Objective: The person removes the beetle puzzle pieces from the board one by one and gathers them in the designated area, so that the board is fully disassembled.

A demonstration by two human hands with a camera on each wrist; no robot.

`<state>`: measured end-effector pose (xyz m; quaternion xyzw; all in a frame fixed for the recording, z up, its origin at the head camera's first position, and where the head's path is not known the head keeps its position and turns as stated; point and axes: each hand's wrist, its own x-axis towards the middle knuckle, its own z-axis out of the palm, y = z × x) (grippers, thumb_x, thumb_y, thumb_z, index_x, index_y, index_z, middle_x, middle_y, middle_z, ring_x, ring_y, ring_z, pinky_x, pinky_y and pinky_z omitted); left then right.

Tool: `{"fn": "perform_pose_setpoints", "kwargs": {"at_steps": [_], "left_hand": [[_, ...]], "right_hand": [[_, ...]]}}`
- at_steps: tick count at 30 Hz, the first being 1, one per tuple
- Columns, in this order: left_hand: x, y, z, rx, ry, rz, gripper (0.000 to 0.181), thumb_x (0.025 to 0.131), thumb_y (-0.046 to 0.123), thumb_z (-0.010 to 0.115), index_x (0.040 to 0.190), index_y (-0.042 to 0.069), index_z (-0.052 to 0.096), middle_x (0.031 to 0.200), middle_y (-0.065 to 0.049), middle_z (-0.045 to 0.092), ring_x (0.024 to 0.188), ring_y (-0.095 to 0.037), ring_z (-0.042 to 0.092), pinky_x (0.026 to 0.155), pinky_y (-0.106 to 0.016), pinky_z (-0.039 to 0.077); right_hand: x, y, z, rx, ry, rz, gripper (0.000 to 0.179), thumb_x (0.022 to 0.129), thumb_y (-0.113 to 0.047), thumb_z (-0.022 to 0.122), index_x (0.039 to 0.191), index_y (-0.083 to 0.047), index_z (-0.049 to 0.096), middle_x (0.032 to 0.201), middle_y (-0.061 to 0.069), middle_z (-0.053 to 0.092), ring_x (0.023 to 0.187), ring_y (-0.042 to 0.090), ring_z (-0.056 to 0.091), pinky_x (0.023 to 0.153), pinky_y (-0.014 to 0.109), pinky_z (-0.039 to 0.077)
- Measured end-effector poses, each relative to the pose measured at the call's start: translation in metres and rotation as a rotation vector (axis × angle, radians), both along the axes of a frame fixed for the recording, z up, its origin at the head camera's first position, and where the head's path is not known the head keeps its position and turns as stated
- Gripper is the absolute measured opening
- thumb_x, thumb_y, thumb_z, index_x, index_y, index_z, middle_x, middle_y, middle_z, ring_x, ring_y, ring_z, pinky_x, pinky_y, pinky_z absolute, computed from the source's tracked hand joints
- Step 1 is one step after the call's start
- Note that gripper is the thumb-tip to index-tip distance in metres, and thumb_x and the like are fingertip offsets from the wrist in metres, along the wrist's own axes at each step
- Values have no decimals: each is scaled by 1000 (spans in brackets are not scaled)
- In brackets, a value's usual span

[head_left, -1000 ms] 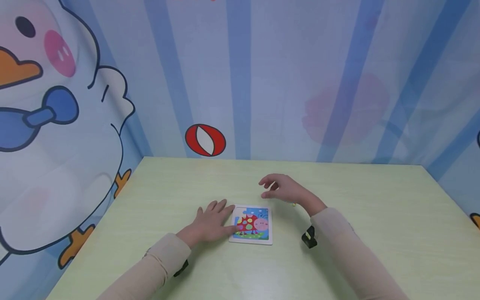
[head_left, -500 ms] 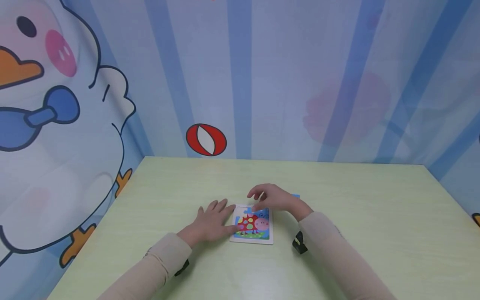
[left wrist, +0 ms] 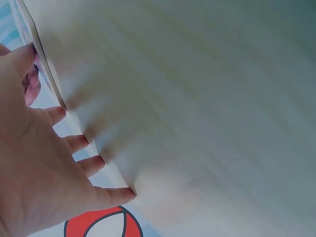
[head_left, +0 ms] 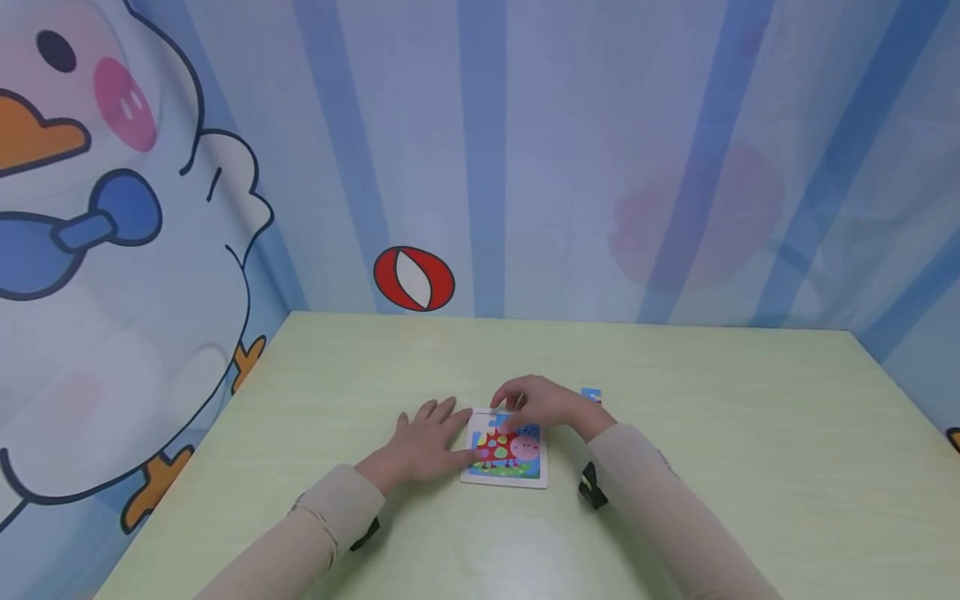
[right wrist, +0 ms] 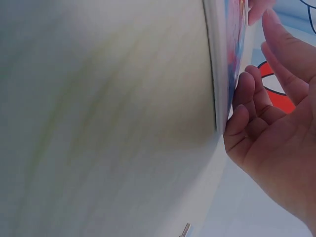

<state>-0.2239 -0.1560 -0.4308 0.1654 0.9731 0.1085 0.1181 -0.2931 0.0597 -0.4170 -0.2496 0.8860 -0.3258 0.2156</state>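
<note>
A small square jigsaw puzzle [head_left: 517, 472] in a white frame lies flat on the table, showing a red spotted bug with a pink face. My left hand [head_left: 423, 446] rests spread at its left side, with the thumb over the picture and a finger at the frame's corner. Over the puzzle's top right part is my right hand [head_left: 543, 402], its thumb and bent fingers touching the picture and the top edge. In the right wrist view, the puzzle's side [right wrist: 216, 74] meets the curled fingers; thumb and forefinger stand apart, and I see nothing pinched between them.
A small blue puzzle piece [head_left: 591, 394] lies on the table just behind my right wrist. The pale table [head_left: 360, 350] ends at a blue striped backdrop [head_left: 555, 167] printed with a duck and a red ball. Dark wrist mounts [head_left: 592, 487] hang under both sleeves.
My right hand has moved left and toward me, from beside the puzzle onto its upper part. The blue piece behind that wrist has come into view. My left hand stays in place.
</note>
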Motion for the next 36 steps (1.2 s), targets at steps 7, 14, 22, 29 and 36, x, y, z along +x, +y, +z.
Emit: {"fn": "perform_pose_setpoints", "kwargs": {"at_steps": [7, 14, 22, 29, 36], "left_hand": [[-1, 0, 0, 1, 5, -3, 73, 91, 59, 52, 150, 18, 36, 158, -12, 25, 143, -39, 20, 106, -73, 18], [-1, 0, 0, 0, 3, -1, 73, 91, 59, 52, 150, 18, 36, 158, -13, 25, 143, -39, 20, 106, -73, 18], [-1, 1, 0, 6, -6, 9, 73, 91, 58, 53, 150, 18, 36, 158, -12, 25, 144, -39, 19, 106, -72, 16], [0, 1, 0, 10, 0, 13, 74, 90, 58, 54, 149, 18, 37, 157, -13, 26, 143, -39, 20, 106, -73, 17], [-1, 1, 0, 9, 1, 11, 74, 90, 58, 54, 149, 18, 37, 157, -13, 26, 143, -39, 20, 106, -72, 17]], "right_hand": [[-1, -2, -1, 32, 14, 43, 24, 85, -17, 74, 108, -17, 68, 105, 3, 59, 96, 19, 52, 87, 36, 48], [-2, -6, -4, 61, 10, 36, 24, 81, -17, 78, 104, -19, 69, 105, 2, 58, 97, 19, 51, 89, 39, 47], [1, -10, -5, 81, 5, 20, 22, 81, -15, 78, 101, -20, 70, 107, 1, 57, 99, 19, 49, 91, 40, 47], [2, -11, -4, 87, 33, 23, 20, 80, -14, 78, 99, -19, 70, 105, 2, 57, 98, 19, 50, 89, 38, 47], [5, -11, -3, 64, 34, 3, 19, 80, -10, 78, 96, -18, 70, 105, 3, 57, 99, 20, 51, 93, 40, 47]]}}
